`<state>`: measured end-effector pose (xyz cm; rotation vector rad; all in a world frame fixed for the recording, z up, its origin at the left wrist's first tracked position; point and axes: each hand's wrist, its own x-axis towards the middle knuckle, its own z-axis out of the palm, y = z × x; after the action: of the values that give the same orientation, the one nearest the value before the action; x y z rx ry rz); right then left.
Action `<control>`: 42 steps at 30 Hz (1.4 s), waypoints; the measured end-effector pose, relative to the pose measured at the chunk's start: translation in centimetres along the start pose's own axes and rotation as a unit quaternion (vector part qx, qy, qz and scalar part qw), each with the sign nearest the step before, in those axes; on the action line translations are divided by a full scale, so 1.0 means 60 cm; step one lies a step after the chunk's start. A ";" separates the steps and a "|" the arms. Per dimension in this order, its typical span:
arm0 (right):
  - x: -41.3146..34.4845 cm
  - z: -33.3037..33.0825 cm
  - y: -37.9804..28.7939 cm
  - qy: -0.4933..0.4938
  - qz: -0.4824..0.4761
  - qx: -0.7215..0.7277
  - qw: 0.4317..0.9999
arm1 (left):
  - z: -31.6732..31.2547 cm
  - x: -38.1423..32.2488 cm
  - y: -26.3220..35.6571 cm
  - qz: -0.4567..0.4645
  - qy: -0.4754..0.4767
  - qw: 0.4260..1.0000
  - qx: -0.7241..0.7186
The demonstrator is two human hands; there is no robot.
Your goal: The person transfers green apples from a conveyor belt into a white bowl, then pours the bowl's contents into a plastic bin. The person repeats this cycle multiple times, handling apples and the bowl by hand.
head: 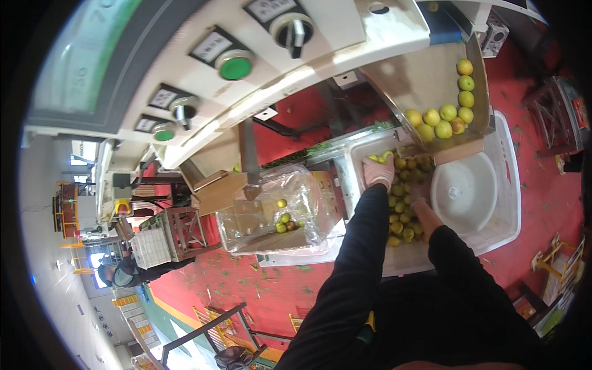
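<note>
My left hand (378, 172), in a pale glove, is at the left side of a white plastic tub (508, 185). Its fingers and thumb curve around a few yellow-green fruits (381, 158). My right hand (421, 187) is blurred and shaded, low over the heap of round fruits (401, 217) in the tub. Whether it grips any is unclear. A round white basin (464, 193) sits in the tub, to the right of that hand. Above the tub's far side, a cardboard-lined chute (393, 64) holds several yellow-green fruits (443, 129) along its lower and right edges.
A plastic-lined box (277, 240) with several fruits stands left of the tub. A machine panel (319, 27) with knobs and green buttons overhangs the far side. At far left, a person (127, 272) is beside a white crate (150, 248). Leaf scraps dot the red floor (222, 277).
</note>
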<state>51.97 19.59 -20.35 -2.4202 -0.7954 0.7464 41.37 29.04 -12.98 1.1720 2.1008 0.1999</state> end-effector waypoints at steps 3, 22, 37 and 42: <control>0.024 0.011 0.003 0.100 -0.020 -0.001 0.995 | 0.021 0.019 -0.005 -0.005 -0.006 1.000 0.019; -0.034 -0.070 -0.113 -0.081 0.034 0.333 0.939 | 0.054 0.012 -0.034 -0.110 -0.152 0.971 -0.149; -0.027 -0.323 -0.030 0.042 -0.215 0.429 0.877 | 0.027 -0.318 0.094 0.340 -0.101 0.835 -0.421; -0.063 -0.391 -0.072 0.020 -0.221 0.295 0.929 | -0.013 -0.204 0.028 0.359 -0.033 0.897 -0.257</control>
<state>62.33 13.97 0.71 -1.6386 -0.9002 0.6357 46.11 20.48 -5.42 1.5176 1.3321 0.9752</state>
